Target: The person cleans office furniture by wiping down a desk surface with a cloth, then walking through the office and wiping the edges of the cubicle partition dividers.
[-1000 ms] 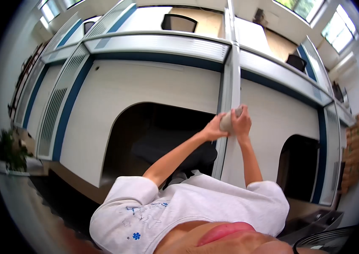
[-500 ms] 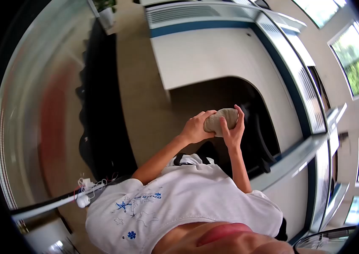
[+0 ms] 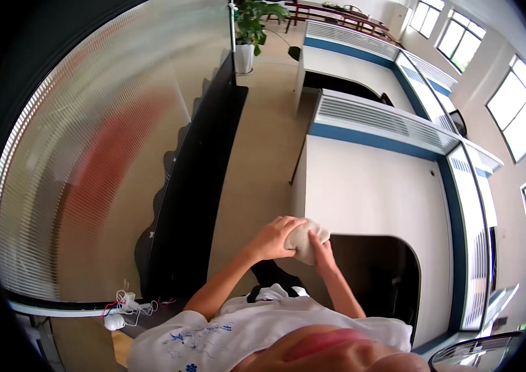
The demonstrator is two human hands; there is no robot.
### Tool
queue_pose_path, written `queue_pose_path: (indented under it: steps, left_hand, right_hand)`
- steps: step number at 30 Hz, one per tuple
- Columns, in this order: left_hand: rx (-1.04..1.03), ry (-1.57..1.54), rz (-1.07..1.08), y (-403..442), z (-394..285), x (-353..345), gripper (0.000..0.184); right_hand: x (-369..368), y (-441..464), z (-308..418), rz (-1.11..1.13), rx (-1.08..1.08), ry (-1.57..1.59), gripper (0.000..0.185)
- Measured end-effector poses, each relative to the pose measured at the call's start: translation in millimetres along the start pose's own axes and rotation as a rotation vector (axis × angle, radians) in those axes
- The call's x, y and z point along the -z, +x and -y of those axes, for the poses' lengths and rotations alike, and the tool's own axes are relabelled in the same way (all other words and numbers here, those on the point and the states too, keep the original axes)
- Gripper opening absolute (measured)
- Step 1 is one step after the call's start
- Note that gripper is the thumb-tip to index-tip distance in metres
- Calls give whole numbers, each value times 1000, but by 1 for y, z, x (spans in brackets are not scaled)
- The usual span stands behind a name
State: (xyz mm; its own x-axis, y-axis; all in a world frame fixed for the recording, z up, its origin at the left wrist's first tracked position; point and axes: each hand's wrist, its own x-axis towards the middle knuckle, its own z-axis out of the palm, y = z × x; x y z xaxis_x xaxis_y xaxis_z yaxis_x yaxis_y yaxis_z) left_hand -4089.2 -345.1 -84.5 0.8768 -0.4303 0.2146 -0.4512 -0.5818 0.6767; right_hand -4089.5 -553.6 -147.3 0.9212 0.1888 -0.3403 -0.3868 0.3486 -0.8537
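A beige, rounded lump, perhaps folded cloth, is held between both hands in front of my body. My left hand wraps its fingers round the lump's left side. On the other side, my right hand grips it, with the thumb laid across its face. Which material the lump is made of, I cannot tell. Part of its surface is hidden behind the fingers.
To the right stands a white desk with blue-edged partitions and a dark chair under it. A ribbed translucent panel with a black base is on the left. White cables lie near my left elbow; a potted plant stands ahead.
The view has tilted up, bringing the plant and a farther desk into sight. Both hands and the lump appear lower and slightly left in the picture, still gripped from both sides.
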Motion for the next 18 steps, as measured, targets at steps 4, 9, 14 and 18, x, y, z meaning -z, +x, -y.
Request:
queue_pose_path:
  steps: [4, 9, 14, 18]
  left_hand:
    - [142, -122, -22, 32, 107, 23, 104]
    - [459, 74, 147, 67, 207, 67, 121]
    - [542, -448, -30, 122, 330, 84, 113]
    - [571, -916, -142, 202, 397, 91, 86]
  right_hand:
    - [-37, 130, -9, 61, 275, -341, 37]
    - [-113, 239, 36, 266, 231, -980, 47]
    - [-131, 341, 65, 553, 587, -1187, 45]
    - [-130, 415, 117, 299, 611, -939, 40]
